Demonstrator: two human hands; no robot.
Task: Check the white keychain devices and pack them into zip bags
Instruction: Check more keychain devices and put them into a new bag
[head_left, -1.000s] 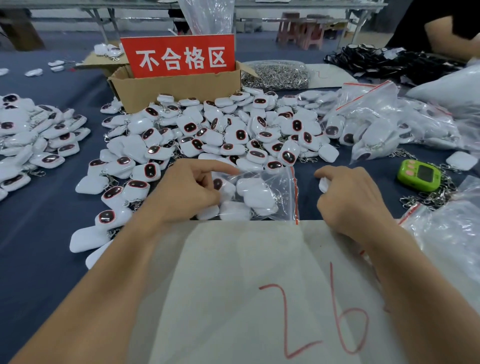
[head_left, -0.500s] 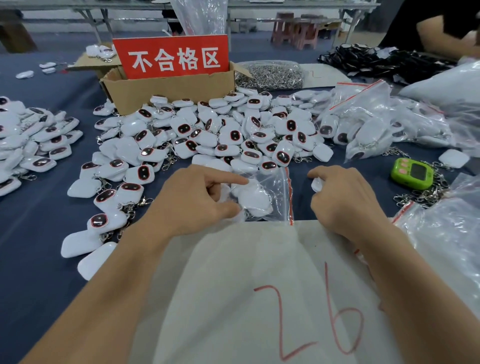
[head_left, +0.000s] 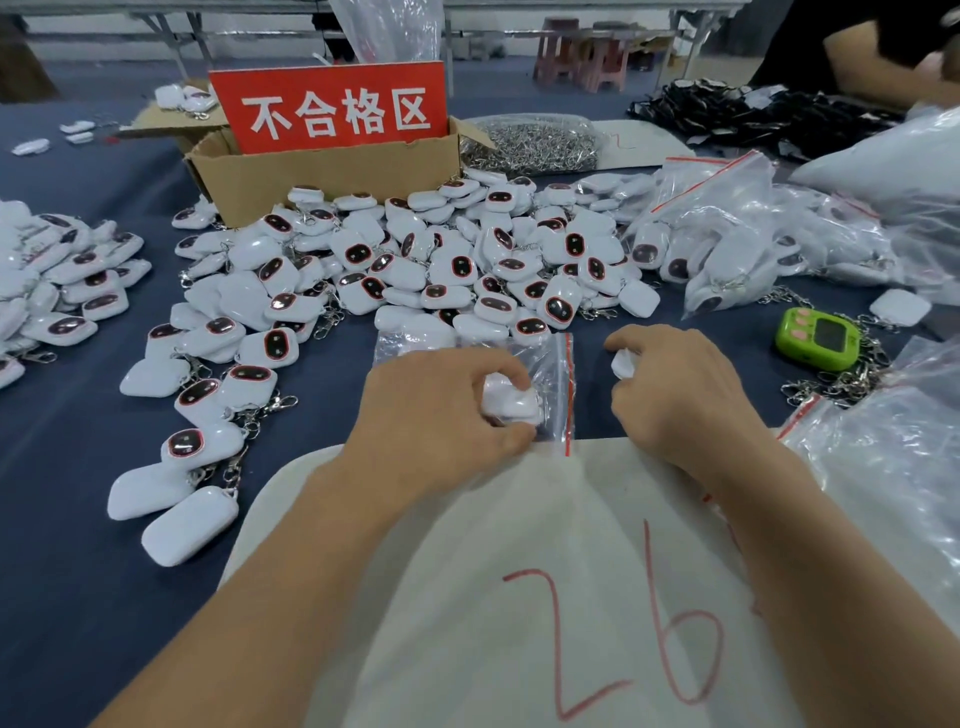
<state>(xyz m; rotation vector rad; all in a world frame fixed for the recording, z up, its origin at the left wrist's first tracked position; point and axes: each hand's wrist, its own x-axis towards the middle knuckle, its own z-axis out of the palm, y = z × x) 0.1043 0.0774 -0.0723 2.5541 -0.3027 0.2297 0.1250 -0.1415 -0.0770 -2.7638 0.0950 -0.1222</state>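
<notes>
A clear zip bag (head_left: 553, 371) with a red seal strip lies on the blue table just beyond a white cloth sack. My left hand (head_left: 441, 421) grips the bag and the white keychain devices (head_left: 511, 402) inside it. To the right, my right hand (head_left: 680, 395) is curled round one white device (head_left: 622, 362), apart from the bag. A big heap of loose white devices (head_left: 415, 270) with dark oval faces lies behind both hands.
A cardboard box (head_left: 332, 176) with a red sign stands at the back. Filled zip bags (head_left: 753, 244) pile up at the right, near a green timer (head_left: 815, 338) on loose chains. The white sack (head_left: 519, 597) marked 26 covers the near edge. More devices (head_left: 57, 280) lie far left.
My left hand has closed tighter on the bag and drawn it toward the sack, bunching it. The right hand has kept its device and stayed about in place.
</notes>
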